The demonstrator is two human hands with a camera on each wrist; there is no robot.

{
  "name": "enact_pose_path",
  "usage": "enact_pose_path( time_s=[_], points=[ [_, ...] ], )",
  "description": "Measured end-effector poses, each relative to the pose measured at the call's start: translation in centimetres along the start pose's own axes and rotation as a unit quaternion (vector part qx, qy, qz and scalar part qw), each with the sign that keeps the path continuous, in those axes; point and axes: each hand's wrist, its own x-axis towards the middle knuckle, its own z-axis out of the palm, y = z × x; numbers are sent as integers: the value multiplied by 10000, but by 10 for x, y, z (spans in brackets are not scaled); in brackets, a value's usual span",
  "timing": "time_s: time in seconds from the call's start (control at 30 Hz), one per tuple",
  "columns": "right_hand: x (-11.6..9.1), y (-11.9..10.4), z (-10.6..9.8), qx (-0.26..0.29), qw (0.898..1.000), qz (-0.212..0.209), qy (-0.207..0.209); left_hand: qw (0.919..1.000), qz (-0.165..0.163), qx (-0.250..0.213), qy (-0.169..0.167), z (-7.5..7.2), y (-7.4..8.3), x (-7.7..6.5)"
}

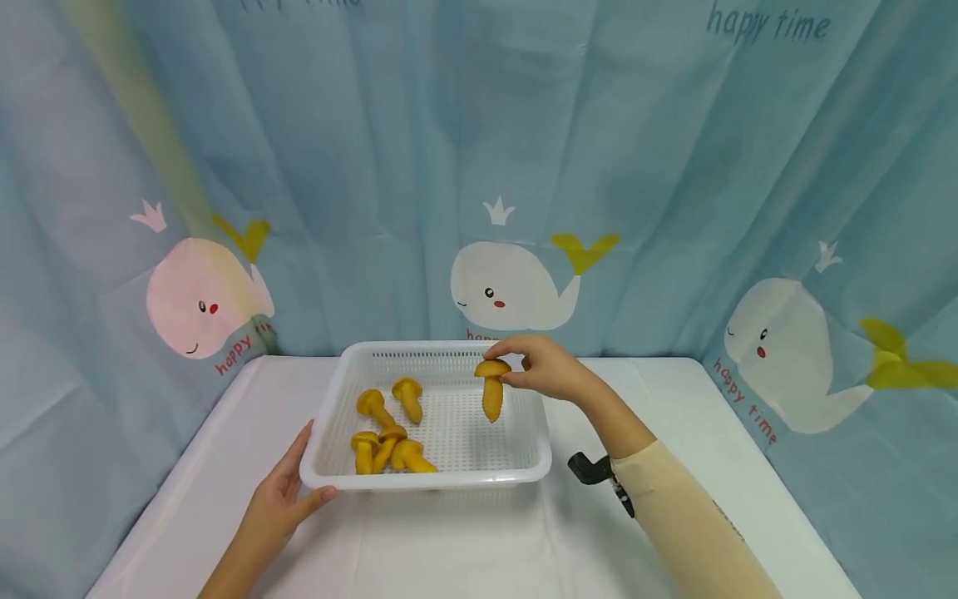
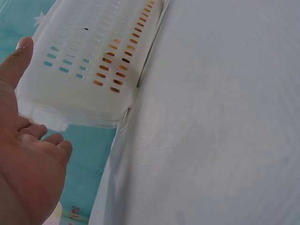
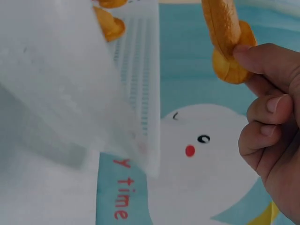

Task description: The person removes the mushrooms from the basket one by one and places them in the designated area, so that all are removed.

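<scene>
In the head view my right hand (image 1: 542, 366) pinches a yellow-brown toy mushroom (image 1: 491, 399) by its cap. The stem hangs down over the right part of a white plastic basket (image 1: 427, 480). Close up in the right wrist view, thumb and forefinger grip the mushroom (image 3: 222, 28) while the other fingers curl in. Inside the basket, several similar mushrooms (image 1: 407, 399) lie on the left side. My left hand (image 1: 280, 499) rests at the basket's front left corner, thumb along the front and fingers by the left side; the left wrist view shows it beside the slotted wall (image 2: 89, 56).
The basket stands on a white-covered table (image 1: 629, 399). A blue curtain (image 1: 389, 208) with printed whales hangs behind and at both sides. A black device (image 1: 591, 468) with a strap shows at the right wrist, beside a beige sleeve (image 1: 674, 499).
</scene>
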Motion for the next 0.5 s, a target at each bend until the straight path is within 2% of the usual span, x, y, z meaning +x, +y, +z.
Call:
enact_pose_path(
  time_s=[0.1,0.33,0.5],
  points=[
    [-9,4,-7,-8,9999,76,117,10000,38,-19,65,-1,-1,0],
    [-33,23,-19,35,9985,359,423,9993,277,-259,-29,-1,-4,3],
    [-44,34,-29,18,9969,495,618,9990,395,-200,-15,-2,-1,6]
  ],
)
